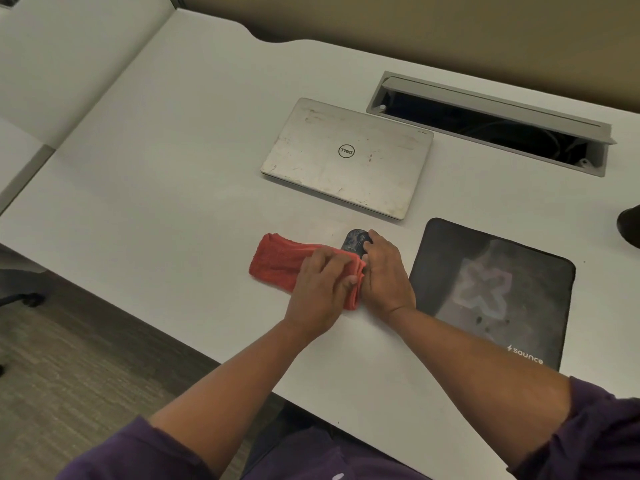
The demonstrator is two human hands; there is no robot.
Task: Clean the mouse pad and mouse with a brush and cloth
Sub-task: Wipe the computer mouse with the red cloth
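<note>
One laptop [347, 157] lies on the desk [173, 168]. Near the laptop: one red cloth [280, 259], one mouse [355, 241], one mouse pad [495, 292], two hands.

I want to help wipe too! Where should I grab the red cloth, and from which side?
Grab the free far-left end of the red cloth, coming from the left. That end lies flat and bare on the desk. The left hand already presses its right end against the mouse, which the right hand holds.
</note>
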